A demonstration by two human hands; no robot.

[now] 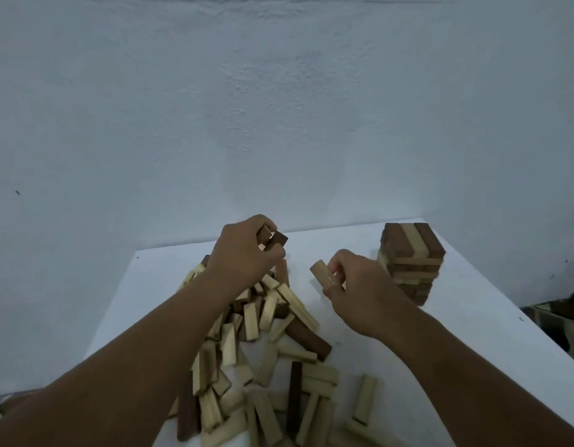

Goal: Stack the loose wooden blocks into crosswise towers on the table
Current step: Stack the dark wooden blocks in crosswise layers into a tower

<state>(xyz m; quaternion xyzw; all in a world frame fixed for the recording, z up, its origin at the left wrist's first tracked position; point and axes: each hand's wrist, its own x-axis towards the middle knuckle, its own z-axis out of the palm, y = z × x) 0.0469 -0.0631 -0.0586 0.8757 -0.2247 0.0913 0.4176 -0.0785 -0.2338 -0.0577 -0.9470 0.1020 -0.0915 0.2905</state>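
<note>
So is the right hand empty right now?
No, the right hand pinches a light wooden block above the table, between the loose pile and the tower.

One head-worn camera looks forward and down, close over the white table point(466, 317) facing a wall point(279, 108).

The scene is dim, with a cool bluish cast and flat, even light whose source cannot be told. The wall point(279, 108) looks grainy and soft. Shadows are faint, only a weak one beside the tower point(411, 262) on the counter point(472, 317). No glare. The wide lens bends the counter's edges, and the forearms point(118, 375) near the bottom corners look stretched and slightly blurred.
</note>
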